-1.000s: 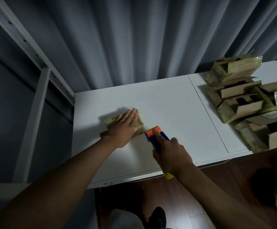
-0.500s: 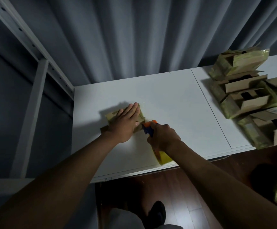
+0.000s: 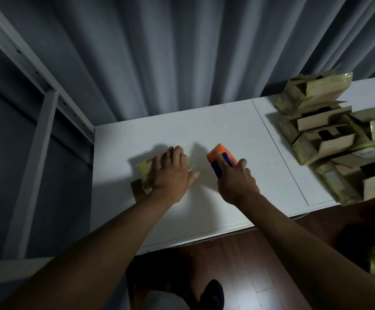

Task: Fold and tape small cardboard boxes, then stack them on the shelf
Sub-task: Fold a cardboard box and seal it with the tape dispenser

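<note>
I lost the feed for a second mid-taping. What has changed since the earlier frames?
The right hand pulled the orange-and-blue tape dispenser rightward, off the small box; half a second ago it was against the box edge, now there is a gap. The left hand is still pressed flat on the box. The pile of boxes is untouched.

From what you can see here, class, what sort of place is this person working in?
Probably a small packing or storage room. A pile of unfolded cardboard boxes sits on a white table, a metal shelf frame stands alongside, and the right hand holds a tape dispenser.
</note>
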